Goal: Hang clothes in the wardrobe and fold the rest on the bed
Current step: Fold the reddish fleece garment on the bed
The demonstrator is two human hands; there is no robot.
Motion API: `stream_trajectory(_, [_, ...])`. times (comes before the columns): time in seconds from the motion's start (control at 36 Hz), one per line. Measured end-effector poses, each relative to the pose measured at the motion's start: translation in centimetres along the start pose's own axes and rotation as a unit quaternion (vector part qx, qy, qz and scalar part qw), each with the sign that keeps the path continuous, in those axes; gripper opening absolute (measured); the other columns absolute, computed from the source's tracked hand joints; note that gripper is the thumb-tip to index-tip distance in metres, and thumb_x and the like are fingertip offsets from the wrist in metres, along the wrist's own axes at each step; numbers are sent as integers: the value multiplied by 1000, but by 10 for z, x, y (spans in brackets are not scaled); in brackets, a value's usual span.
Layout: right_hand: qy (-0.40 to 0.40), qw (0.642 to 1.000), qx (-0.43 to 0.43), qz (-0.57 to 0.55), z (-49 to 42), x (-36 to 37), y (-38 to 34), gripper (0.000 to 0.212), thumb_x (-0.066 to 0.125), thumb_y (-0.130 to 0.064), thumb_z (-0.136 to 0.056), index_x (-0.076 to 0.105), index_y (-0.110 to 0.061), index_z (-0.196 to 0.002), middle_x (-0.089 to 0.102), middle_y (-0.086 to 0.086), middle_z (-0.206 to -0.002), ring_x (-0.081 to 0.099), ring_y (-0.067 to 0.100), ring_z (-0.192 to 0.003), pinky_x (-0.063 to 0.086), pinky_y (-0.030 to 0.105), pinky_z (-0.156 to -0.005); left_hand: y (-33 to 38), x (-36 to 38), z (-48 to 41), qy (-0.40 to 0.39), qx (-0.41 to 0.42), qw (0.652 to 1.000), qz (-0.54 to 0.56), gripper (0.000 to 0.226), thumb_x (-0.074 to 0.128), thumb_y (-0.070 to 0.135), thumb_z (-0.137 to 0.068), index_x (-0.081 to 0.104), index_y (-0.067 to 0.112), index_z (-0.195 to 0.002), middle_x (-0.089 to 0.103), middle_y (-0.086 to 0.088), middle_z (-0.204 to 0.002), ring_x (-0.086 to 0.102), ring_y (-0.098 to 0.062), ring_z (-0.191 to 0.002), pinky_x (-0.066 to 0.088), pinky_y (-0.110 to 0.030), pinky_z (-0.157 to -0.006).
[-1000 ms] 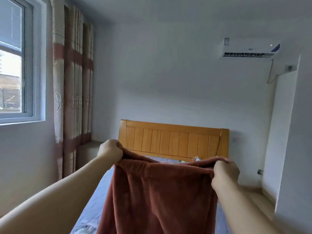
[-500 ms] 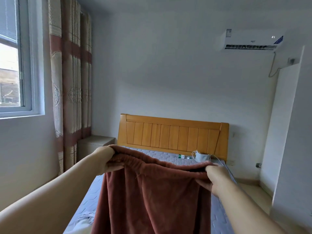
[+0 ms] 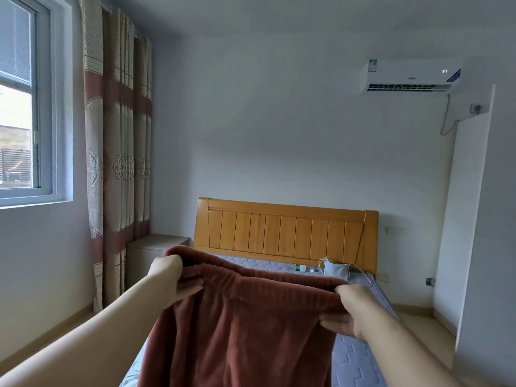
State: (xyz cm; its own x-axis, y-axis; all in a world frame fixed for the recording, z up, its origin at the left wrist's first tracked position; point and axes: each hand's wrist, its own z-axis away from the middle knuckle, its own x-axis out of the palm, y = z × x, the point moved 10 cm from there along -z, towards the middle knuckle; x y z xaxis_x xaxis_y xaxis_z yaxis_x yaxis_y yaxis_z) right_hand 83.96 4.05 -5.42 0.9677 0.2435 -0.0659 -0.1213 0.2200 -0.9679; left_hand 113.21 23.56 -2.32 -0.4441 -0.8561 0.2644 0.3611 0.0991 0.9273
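Here, at the foot of the bed:
Left hand (image 3: 170,277): closed on one end of the waistband of the rust-brown fleece trousers (image 3: 240,325).
Right hand (image 3: 349,311): closed on the other end, fingers curled under the cloth.
Trousers: stretched between both hands, held up over the bed (image 3: 360,356), the rest hanging down out of view.
Bed: quilted bluish mattress, wooden headboard (image 3: 284,233).
By the headboard: a small grey pouch (image 3: 335,270) with a white cord, a bottle (image 3: 303,268) lying beside it.
Left wall: window (image 3: 19,107), patterned curtain (image 3: 117,152).

Dim, bluish daylight from the window (image 3: 16,113) at left, soft shadows, wide-angle bending at edges
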Motion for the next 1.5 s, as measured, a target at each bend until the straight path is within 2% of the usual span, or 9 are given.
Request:
stream_trajectory(0.19, [-71,959,39,-273,10,23,5,19,39,2,-95,55,-5,-103,55,17,-82,54,26,-65,46,24,-32,7,18,-12,-72,40,995,56,26,37,-2,-94,63,1,-92,65,-21,-81,65,-27,-61,53,-30,-39])
stream_trajectory(0.39, [-56,982,-17,-182,19,13,-20,29,36,4,-90,63,-6,-96,45,6,-59,34,5,-27,27,10,-29,8,17,-16,-97,34,990,98,11,49,2,-92,59,6,-88,62,-16,-81,61,-26,-72,56,-32,-45])
stream_trajectory(0.58, [1,982,-2,-189,13,2,-15,17,37,3,-78,54,-3,-79,43,8,-62,37,15,-48,36,15,-29,19,28,-8,-147,139,975,-96,30,50,-15,-82,61,8,-98,68,-12,-94,65,-18,-86,55,-32,-73])
stream_trajectory(0.69, [15,983,-28,-179,12,-3,-19,11,42,0,-79,53,-4,-77,48,10,-66,46,17,-57,44,25,-45,30,24,-8,-127,199,954,-187,13,55,-5,-89,59,5,-97,68,-14,-82,67,-21,-73,56,-27,-61])
stream_trajectory(0.92, [26,985,-170,-14,25,-4,-42,23,63,3,-77,53,-17,-81,55,3,-79,50,17,-73,41,31,-67,68,10,4,80,345,800,-485,18,73,39,-74,58,31,-78,56,5,-86,52,-23,-96,39,-29,-73])
stream_trajectory(1.08, [69,964,-250,65,25,-5,-52,18,69,-17,-83,52,-15,-76,55,2,-81,48,15,-72,37,30,-67,65,24,2,-14,346,876,-336,40,76,9,-75,40,20,-63,44,2,-64,38,-10,-59,28,-25,-51])
stream_trajectory(1.28, [54,949,-286,121,24,-1,-55,16,59,-10,-89,52,-19,-78,55,-1,-78,54,17,-73,53,37,-71,50,21,-7,-85,288,918,-260,32,72,-4,-76,49,18,-82,54,-6,-81,51,-15,-69,41,-27,-57])
stream_trajectory(1.39, [11,942,-286,178,24,8,-48,39,45,2,-93,57,-33,-82,54,-11,-83,57,13,-73,55,30,-63,39,31,-8,-171,283,900,-284,49,67,-14,-75,54,29,-95,59,-5,-90,57,-14,-72,50,-19,-57])
stream_trajectory(1.5, [13,943,-232,238,19,8,-31,45,34,13,-84,61,-21,-73,60,-5,-82,59,20,-78,57,37,-73,28,32,-13,-193,282,874,-345,35,68,-17,-72,61,16,-82,61,-1,-74,56,-9,-62,48,-12,-54])
